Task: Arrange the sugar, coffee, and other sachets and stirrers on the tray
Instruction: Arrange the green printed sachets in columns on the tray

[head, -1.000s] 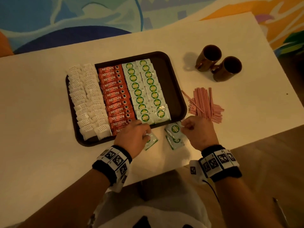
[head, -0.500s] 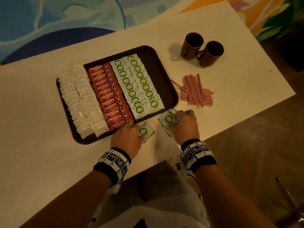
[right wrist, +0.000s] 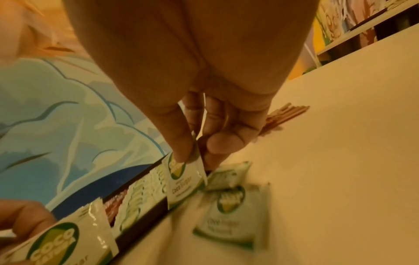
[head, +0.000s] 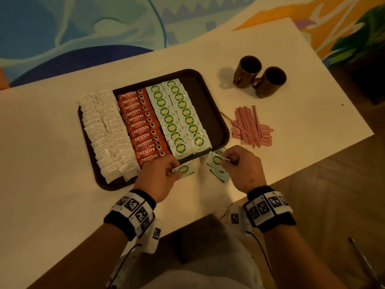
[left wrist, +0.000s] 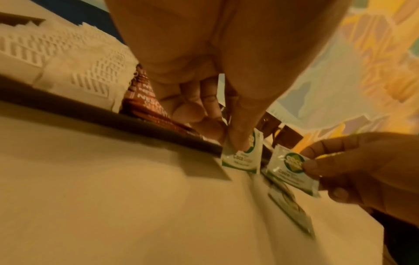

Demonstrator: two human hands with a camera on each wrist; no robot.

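Each hand is now pinching 1 lifted green sugar sachet: left hand (head: pixel 159 177) holding sachet (head: pixel 184 169), right hand (head: pixel 242 168) holding another (head: pixel 215 159), hovering beside the tray (head: pixel 218 122), readying placement; loose sachets (head: pixel 218 175) are lying below.

The near edge of the tray (head: pixel 108 185) is covered by the left hand (head: pixel 158 178), as are the nearest coffee packets (head: pixel 150 156). The sugar sachet (head: pixel 184 169) pinched beside the tray is partly hidden by that hand's fingertips. The loose sachets (right wrist: pixel 233 213) on the table next to the tray are blurred in the right wrist view, and their small print cannot be read. The stirrers (right wrist: pixel 285 114) beyond the tray are largely hidden behind the right hand (right wrist: pixel 204 111). A metal rod (head: pixel 366 265), well apart from the tray, is cut off by the picture's lower right corner.
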